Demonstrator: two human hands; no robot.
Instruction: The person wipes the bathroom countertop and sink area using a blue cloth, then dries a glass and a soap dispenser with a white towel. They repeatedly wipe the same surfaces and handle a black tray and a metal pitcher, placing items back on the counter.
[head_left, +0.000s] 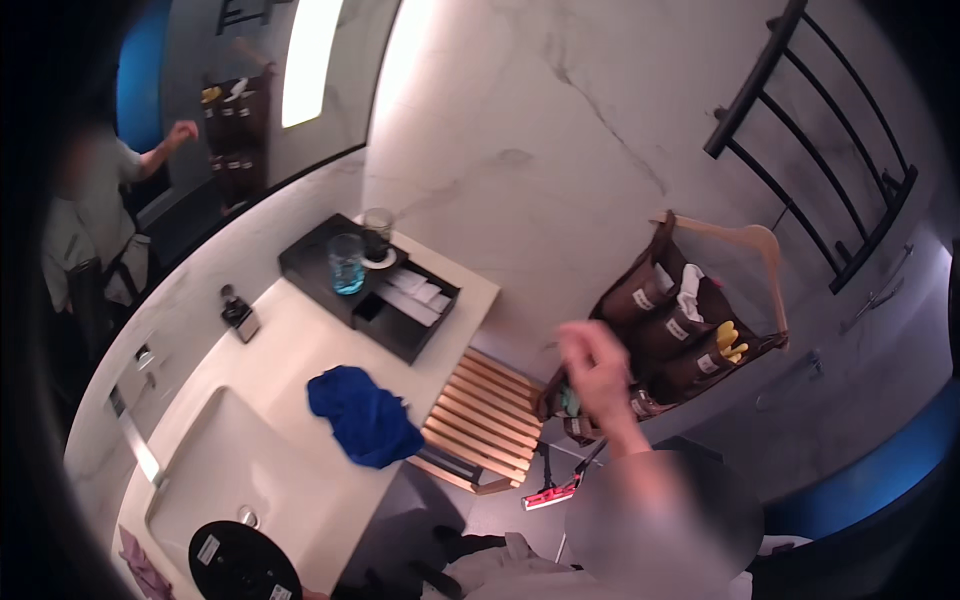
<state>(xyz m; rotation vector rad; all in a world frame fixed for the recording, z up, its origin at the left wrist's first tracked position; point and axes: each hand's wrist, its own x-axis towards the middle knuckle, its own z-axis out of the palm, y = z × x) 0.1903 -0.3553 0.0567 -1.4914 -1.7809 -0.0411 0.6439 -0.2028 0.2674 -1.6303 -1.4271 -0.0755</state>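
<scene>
My right hand is raised in front of a brown hanging organizer. Its fingers are loosely bent and a little blurred, with nothing visible in them. The organizer hangs from a wooden hanger; its labelled pockets hold yellow gloves, a white cloth and a green item. At the bottom edge, only a sliver of my left hand shows, at the rim of a black round disc with small labels. The disc is over the sink, and most of that hand is hidden.
A crumpled blue cloth lies on the counter, near a black tray and a glass of blue liquid. Below stand a slatted wooden stool and a red squeegee. A black towel rack juts from the wall.
</scene>
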